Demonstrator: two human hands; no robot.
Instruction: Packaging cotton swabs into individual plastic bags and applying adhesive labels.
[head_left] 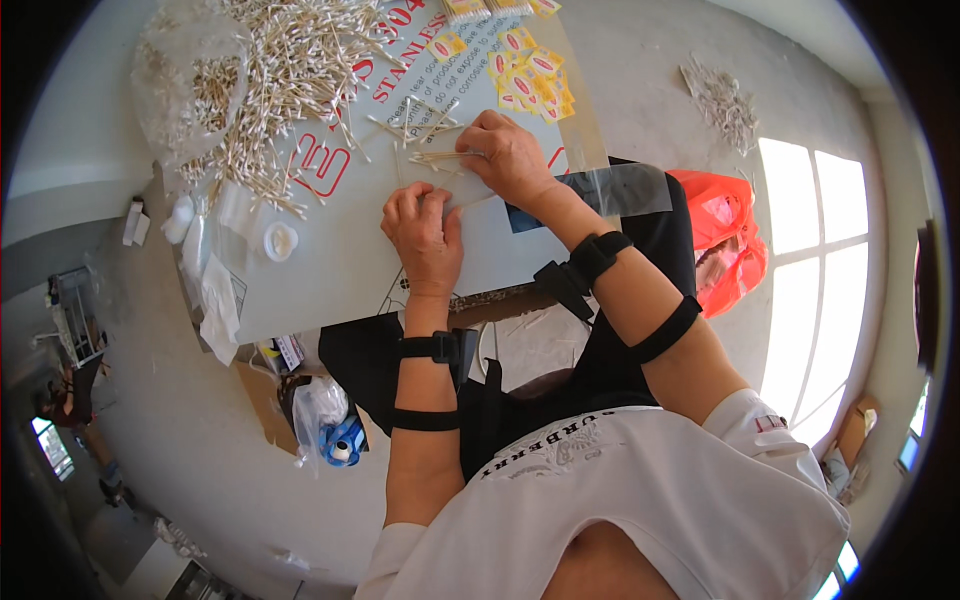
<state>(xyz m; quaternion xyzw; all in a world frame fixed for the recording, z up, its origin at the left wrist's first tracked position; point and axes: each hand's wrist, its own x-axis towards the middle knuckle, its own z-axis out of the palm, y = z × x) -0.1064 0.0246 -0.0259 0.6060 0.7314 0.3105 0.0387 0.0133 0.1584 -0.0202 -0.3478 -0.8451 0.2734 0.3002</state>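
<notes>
My right hand (512,158) pinches a small bunch of cotton swabs (436,158) by one end, low over the table (330,280). Their other ends point left. Below and to the left, my left hand (424,238) rests on the tabletop, its fingers bent and its thumb apart, with nothing visible in it. A few loose cotton swabs (418,122) lie crossed just beyond the bunch. A big heap of cotton swabs (290,80) spreads over the far left, partly in a clear plastic bag (190,110). Yellow and white printed cards (535,80) are piled beyond my right hand.
Packed swabs (485,10) stand at the far edge. A small round white tub (281,241) sits left of my left hand. An orange-red bag (715,240) is beside my right leg. Scattered swabs (720,105) lie on the floor, and a cardboard box (268,400) stands below the table.
</notes>
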